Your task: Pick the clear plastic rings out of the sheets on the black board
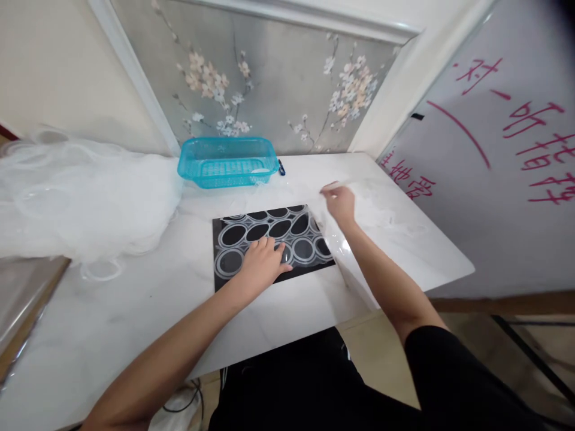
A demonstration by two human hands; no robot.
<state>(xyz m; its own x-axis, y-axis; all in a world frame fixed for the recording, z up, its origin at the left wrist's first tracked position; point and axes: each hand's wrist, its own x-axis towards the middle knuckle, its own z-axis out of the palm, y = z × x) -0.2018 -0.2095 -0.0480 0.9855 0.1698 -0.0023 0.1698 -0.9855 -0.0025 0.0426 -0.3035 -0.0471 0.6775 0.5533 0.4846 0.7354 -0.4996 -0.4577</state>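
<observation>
Left hand (263,260) flat on mat (233,269); right hand (340,203) pinches film (359,239).

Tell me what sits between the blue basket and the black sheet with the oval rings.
In the head view, only bare white tabletop separates the blue basket from the black sheet.

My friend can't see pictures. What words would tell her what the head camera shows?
A person's left hand presses flat on a black mat covered with clear oval rings, while the right hand lifts a thin clear film off its right edge. They are at a white marble table, with a turquoise basket behind and a heap of clear rings at left.
</observation>
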